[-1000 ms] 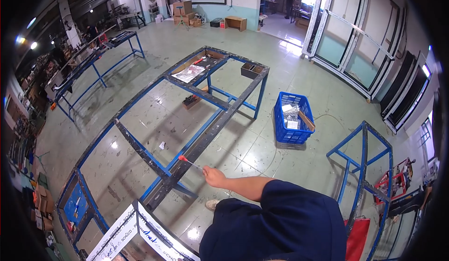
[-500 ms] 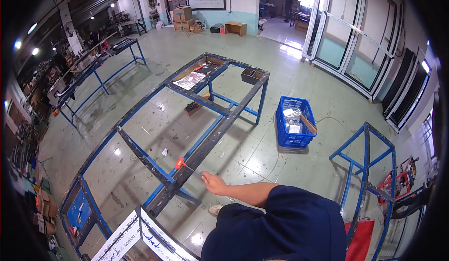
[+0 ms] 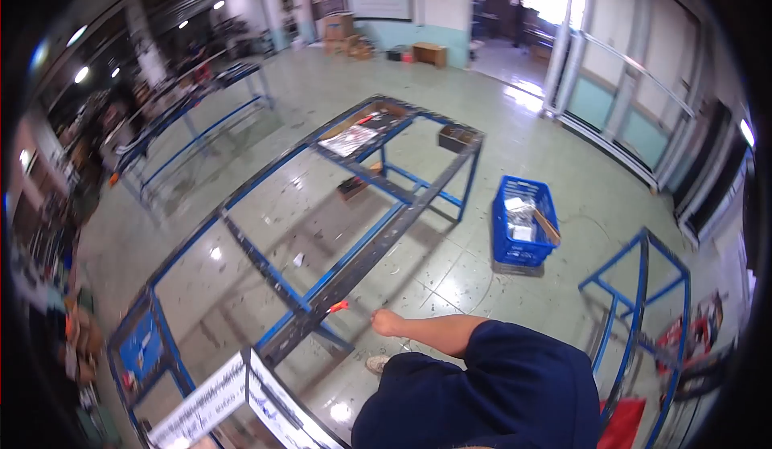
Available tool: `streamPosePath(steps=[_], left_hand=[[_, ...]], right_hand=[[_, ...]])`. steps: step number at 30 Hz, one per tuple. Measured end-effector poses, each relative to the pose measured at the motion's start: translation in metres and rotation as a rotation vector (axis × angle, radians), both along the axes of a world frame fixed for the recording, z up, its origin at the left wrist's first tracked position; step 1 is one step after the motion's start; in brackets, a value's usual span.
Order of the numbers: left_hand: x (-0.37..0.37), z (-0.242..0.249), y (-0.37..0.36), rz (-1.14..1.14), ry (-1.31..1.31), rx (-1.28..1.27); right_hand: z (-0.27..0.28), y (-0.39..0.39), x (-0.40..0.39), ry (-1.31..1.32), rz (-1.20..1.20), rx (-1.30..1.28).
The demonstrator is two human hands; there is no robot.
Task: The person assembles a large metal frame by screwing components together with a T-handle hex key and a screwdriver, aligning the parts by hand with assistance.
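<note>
My right hand (image 3: 388, 321) reaches out to the left from a dark blue sleeve, closed on a thin rod with a red end (image 3: 338, 307). The red end lies by the near edge of a long blue and black steel frame (image 3: 366, 248), close to where a cross beam meets it. The rod itself is blurred. My left hand is out of view. One of my shoes (image 3: 375, 363) shows on the tiled floor below the hand.
A blue plastic crate (image 3: 523, 224) with packets and a wooden piece stands on the floor to the right. A smaller blue frame (image 3: 639, 288) is at the right. White printed profiles (image 3: 241, 393) lie at the bottom left. Papers and a dark box rest on the frame's far end.
My hand has drawn back toward my body, and the red end has slid from over the beam to its near edge. The view has swung and is more blurred.
</note>
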State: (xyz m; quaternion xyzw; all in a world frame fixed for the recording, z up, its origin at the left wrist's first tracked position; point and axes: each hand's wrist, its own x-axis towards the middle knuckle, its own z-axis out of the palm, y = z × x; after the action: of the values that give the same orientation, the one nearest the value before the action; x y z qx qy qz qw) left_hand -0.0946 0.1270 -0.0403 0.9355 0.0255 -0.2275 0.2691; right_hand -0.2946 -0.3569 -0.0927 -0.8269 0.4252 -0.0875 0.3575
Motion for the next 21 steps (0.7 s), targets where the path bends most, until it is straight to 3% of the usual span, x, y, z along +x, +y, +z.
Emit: streamPosePath(steps=[2,3,4,5,6,8,10,11,15,19,21], left_hand=[[0.011,-0.037,0.02,-0.022,-0.044,-0.125],[0.014,-0.061,0.034,-0.031,-0.075,-0.166],[0.008,-0.051,0.031,0.129,0.15,-0.363],[0.001,-0.053,0.025,0.258,-0.031,-0.533],[-0.007,-0.041,0.02,0.278,-0.009,-0.625],[-0.009,-0.04,0.019,0.275,-0.061,-0.488],[-0.028,0.022,-0.009,0.322,-0.021,-0.473],[-0.02,-0.01,0.003,0.316,-0.03,-0.443],[-0.022,0.01,0.0,0.316,0.036,-0.385],[-0.021,0.027,-0.007,0.278,0.034,-0.449],[-0.027,0.051,-0.016,0.213,-0.033,-0.233]], right_hand=[[0.019,0.006,-0.019,0.182,0.203,-0.004],[-0.024,0.002,-0.024,0.205,0.227,-0.017],[-0.075,-0.004,-0.044,0.171,0.405,-0.261],[-0.077,-0.001,-0.059,0.25,0.374,-0.211],[-0.088,-0.007,-0.073,0.473,0.434,-0.034],[-0.054,0.003,-0.101,0.683,0.347,0.099],[-0.048,-0.004,-0.128,0.768,0.282,0.171],[-0.045,-0.007,-0.139,0.817,0.281,0.184],[-0.02,-0.014,-0.156,0.792,0.168,0.205],[-0.05,-0.023,-0.142,0.772,0.264,0.108],[-0.055,-0.024,-0.124,0.73,0.286,0.106]])
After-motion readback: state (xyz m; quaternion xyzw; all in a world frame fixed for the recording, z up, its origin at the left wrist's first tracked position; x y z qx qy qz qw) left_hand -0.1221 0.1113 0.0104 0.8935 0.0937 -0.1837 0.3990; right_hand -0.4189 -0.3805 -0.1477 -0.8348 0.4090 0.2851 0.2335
